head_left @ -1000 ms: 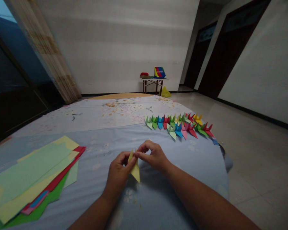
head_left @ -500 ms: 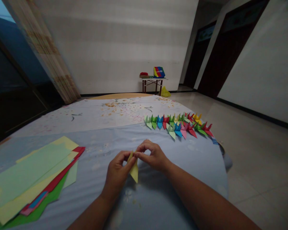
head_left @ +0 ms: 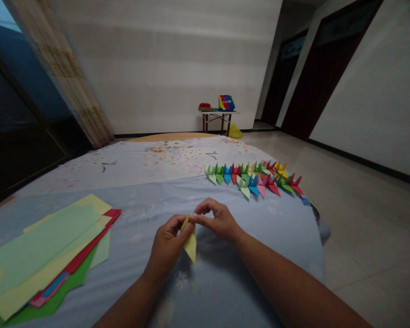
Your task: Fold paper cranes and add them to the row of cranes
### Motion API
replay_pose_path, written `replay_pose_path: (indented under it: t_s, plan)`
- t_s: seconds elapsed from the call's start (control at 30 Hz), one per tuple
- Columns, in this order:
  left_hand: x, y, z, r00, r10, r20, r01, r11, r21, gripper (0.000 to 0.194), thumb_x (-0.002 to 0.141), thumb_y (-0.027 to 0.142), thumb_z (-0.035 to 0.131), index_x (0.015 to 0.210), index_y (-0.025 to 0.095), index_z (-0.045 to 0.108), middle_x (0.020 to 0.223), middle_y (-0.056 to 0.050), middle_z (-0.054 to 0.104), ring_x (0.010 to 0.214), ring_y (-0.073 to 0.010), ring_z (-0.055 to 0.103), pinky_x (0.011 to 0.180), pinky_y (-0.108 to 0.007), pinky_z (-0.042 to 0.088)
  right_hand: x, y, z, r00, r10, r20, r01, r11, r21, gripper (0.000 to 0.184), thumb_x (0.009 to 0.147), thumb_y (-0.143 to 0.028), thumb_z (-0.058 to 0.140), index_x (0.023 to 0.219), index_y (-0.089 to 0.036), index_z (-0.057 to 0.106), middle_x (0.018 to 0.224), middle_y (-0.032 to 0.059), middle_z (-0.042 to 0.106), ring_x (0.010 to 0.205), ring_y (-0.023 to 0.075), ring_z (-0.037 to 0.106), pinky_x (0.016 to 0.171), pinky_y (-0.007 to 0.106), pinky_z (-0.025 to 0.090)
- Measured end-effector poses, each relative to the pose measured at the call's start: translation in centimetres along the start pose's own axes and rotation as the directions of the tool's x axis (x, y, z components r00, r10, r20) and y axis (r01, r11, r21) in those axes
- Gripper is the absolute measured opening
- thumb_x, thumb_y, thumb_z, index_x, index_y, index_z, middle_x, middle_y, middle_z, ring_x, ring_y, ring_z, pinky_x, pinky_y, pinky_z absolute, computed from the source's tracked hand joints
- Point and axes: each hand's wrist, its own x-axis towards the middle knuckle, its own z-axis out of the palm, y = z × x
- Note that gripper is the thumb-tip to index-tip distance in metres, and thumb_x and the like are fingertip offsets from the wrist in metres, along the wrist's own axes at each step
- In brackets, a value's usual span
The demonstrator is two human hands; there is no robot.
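Paper point(head_left: 190, 249) resting between two pinches

At lower centre of the frame the paper, yellow and folded, is pointing one tip downward above or on the cloth point(head_left: 128, 259); the left hand point(head_left: 167, 241) is clamping its side, thumb against fingers; the right hand point(head_left: 221, 222) is pinching its upper end, fingertips together; good work is probably demanding a steady left grip and a light right pinch; coloured birds point(head_left: 253, 185) are standing at centre right, well apart; loose sheets point(head_left: 51, 241) are overlapping at lower left; only the fingers are interfering, hiding the paper's top.
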Motion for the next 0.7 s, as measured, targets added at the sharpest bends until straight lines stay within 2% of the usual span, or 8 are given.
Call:
replay_pose_path:
  t_s: [0.1,0.2,0.47,0.57,0.7]
  plan:
    - [0.0,-0.08,-0.06,1.0,0.003,0.015,-0.003,1.0,-0.004,0.026,0.071,0.038,0.065,0.086,0.017,0.066,0.079,-0.004,0.066,0.072,-0.0164,0.058,0.064,-0.024,0.045,0.12,0.31,0.07,0.992,0.128,0.008,-0.128,0.988,0.088,0.026,0.061,-0.037,0.074,0.075,-0.018,0.065,0.071,-0.0008,0.06,0.066,0.0105,0.05,0.065,0.024,0.042]
    - [-0.01,-0.17,-0.14,1.0,-0.003,0.016,0.003,1.0,0.002,0.027,0.07,0.039,0.065,0.085,0.016,0.067,0.077,-0.004,0.066,0.07,-0.0168,0.058,0.063,-0.025,0.046,0.17,0.66,0.05,0.977,0.193,0.088,-0.206,0.962,0.18,0.027,0.06,-0.039,0.074,0.071,-0.016,0.065,0.067,-0.0009,0.061,0.062,0.0097,0.051,0.063,0.024,0.041]
    - [-0.07,-0.13,0.07,0.998,-0.023,0.059,0.021,1.0,0.021,0.029,0.07,0.041,0.065,0.084,0.016,0.067,0.077,-0.004,0.067,0.07,-0.0174,0.059,0.065,-0.026,0.047,-0.02,0.43,-0.04,0.944,0.225,0.24,-0.31,0.85,0.426,0.028,0.061,-0.036,0.074,0.068,-0.015,0.058,0.064,-0.001,0.063,0.06,0.0091,0.055,0.063,0.023,0.042]
    - [-0.14,-0.01,0.21,0.997,-0.042,0.071,0.041,0.999,0.019,0.03,0.069,0.042,0.065,0.084,0.016,0.067,0.077,-0.005,0.067,0.071,-0.0178,0.059,0.065,-0.026,0.046,-0.06,0.47,-0.1,0.941,0.225,0.254,-0.319,0.843,0.433,0.025,0.063,-0.035,0.072,0.068,-0.015,0.058,0.064,-0.001,0.062,0.06,0.0093,0.055,0.064,0.023,0.042]
    - [-0.19,0.24,0.37,0.995,-0.068,0.075,0.069,0.998,-0.011,0.031,0.067,0.043,0.067,0.082,0.016,0.067,0.075,-0.004,0.066,0.069,-0.0175,0.059,0.063,-0.025,0.046,-0.13,0.93,-0.05,0.956,0.213,0.202,-0.271,0.904,0.331,0.021,0.069,-0.034,0.067,0.07,-0.015,0.06,0.066,-0.0006,0.061,0.062,0.01,0.054,0.064,0.024,0.042]
